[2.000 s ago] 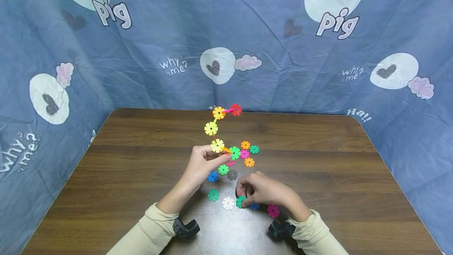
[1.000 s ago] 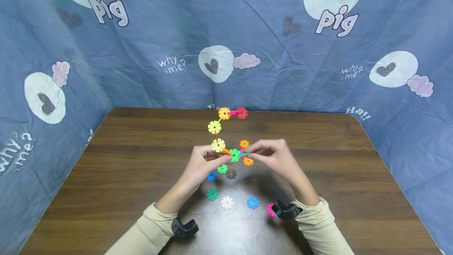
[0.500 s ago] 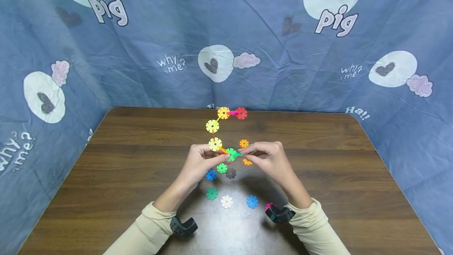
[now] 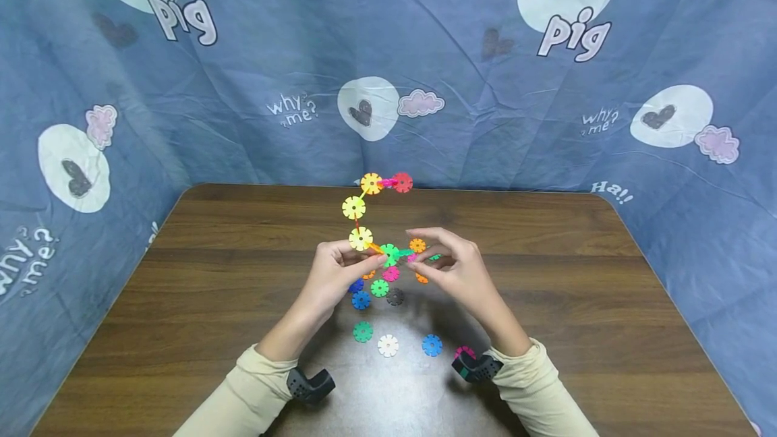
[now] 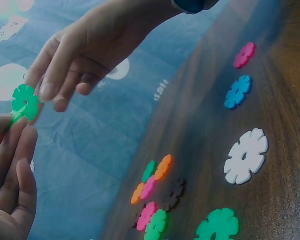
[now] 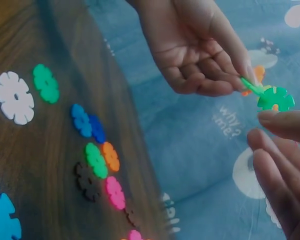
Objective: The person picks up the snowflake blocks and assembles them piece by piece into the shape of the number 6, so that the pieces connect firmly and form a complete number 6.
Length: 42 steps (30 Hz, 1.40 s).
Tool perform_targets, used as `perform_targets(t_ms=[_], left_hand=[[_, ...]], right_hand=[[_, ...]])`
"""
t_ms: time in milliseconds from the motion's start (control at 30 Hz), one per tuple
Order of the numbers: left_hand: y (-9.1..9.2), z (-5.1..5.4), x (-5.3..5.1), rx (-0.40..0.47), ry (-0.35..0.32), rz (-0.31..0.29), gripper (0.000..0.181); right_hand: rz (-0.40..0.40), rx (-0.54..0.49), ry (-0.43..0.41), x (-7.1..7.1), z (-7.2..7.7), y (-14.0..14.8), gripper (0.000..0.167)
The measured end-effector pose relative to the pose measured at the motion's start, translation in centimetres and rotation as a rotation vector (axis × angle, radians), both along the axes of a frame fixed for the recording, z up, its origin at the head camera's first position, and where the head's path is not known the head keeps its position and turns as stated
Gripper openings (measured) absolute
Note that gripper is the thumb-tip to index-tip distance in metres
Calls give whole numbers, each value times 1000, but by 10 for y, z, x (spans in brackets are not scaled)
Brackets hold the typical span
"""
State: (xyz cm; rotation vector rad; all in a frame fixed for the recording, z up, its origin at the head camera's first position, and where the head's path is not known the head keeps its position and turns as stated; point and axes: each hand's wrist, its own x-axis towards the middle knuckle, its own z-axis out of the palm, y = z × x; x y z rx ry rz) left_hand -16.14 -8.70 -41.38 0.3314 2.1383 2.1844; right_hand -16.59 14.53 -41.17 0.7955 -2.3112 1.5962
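- The left hand pinches the light green disc ending the raised chain, probably steadying it.
- The right hand has its fingers spread beside the dark green disc, seemingly slotted into its neighbour.
- Loose discs lie on the table, handily close.

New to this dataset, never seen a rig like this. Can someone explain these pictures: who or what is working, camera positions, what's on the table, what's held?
No robot here: these are a person's bare left hand and right hand. The widest view comes from a head-worn camera looking forward and down; the other two come from cameras on each wrist. Loose, notched, flower-shaped discs in several colours, such as the white disc and light-blue disc, lie on the brown wood-grain table. The left hand pinches the green end of a multicoloured chain of joined discs. The right hand's fingers are parted beside that end; whether they touch it is unclear.
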Motion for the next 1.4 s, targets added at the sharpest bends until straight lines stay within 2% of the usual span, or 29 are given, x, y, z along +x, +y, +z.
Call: perform_targets(t_ms=[67, 167, 267, 333, 567, 700, 933, 1133, 1233, 1400], left_hand=[[-1, 1, 0, 10, -3, 12, 22], [-1, 2, 0, 24, -9, 26, 23], [-1, 3, 0, 30, -7, 45, 23], [-1, 3, 0, 31, -4, 52, 23], [-3, 4, 0, 22, -21, 72, 22], [-4, 5, 0, 22, -35, 72, 23], [-4, 5, 0, 37, -41, 66, 23], [-4, 5, 0, 32, -36, 60, 23], [-4, 5, 0, 27, -28, 57, 23], [-3, 5, 1, 27, -31, 57, 23]], right_hand=[[-17, 22, -39, -1, -1, -1, 50], [-21, 82, -107, -2, -6, -4, 50], [40, 176, -169, -3, -10, -8, 46], [113, 241, -192, -3, -13, -12, 42], [328, 432, -211, -1, -19, -37, 32], [366, 537, -218, 1, -23, -54, 28], [382, 712, -231, 6, -31, -75, 31], [400, 749, -191, 7, -37, -81, 20], [419, 727, -203, 7, -38, -80, 15], [434, 683, -252, 8, -39, -78, 16]])
